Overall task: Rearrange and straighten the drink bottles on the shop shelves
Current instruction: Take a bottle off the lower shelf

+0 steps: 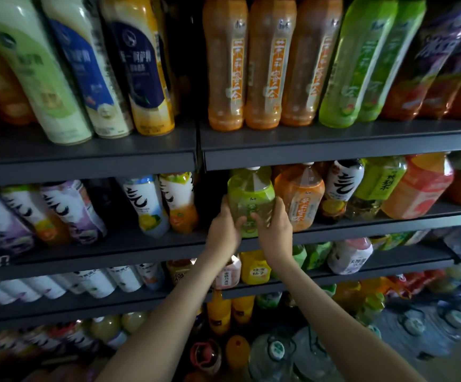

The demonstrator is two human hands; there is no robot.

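A large green tea bottle [250,197] with a white cap stands at the front of the second shelf [152,245], just right of the shelf divider. My left hand [223,230] grips its lower left side and my right hand [274,230] grips its lower right side, with both thumbs across the label. An orange tea bottle [301,197] stands close against its right side. To its left is a dark gap, then an orange-and-white bottle [181,202].
The top shelf carries orange tea bottles [225,64], green ones [350,64] and milk-tea bottles [86,64]. Further right on the second shelf stand a white bottle [342,186] and a red bottle [419,186]. Lower shelves hold small bottles; water jugs [276,354] sit on the floor.
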